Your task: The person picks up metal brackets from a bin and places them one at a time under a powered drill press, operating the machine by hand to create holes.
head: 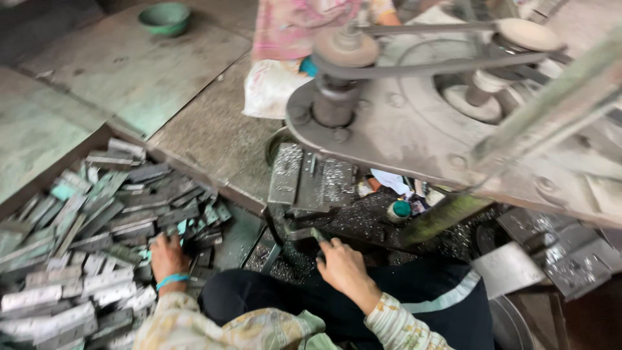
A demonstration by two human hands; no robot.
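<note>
Our left hand (167, 256) rests palm down on the near edge of a heap of flat grey metal bars (97, 227), its fingers spread narrowly among the pieces; whether it has closed on any one bar we cannot tell, since the fingertips are buried in the pile. A turquoise band (172, 280) circles that wrist. The bars lie jumbled, some tinged green, and fill the lower left, held in along the top by a brown raised edge (39, 178).

Our right hand (342, 264) is just in front of our dark-trousered lap, its grip curled around a small dark metal piece (310, 234) that it holds at the foot of the machine. That piece sits just below a flat block (311, 181) strewn with bright metal shavings, and more shavings cover the dark bed around it.

Above and to the right a heavy grey machine plate (414, 129) overhangs the work area, carrying a pulley (343, 52) and a belt (440, 65) that runs to a second wheel (528, 34). A slanted green bar (447, 214) crosses close to our right hand's side. A small teal-capped bottle (400, 210) lies among scraps beneath the plate.

Farther off, another person in a pink patterned garment (304, 26) sits beyond the machine, and a green bowl (165, 18) stands on the worn floor (129, 71), well apart from us.
</note>
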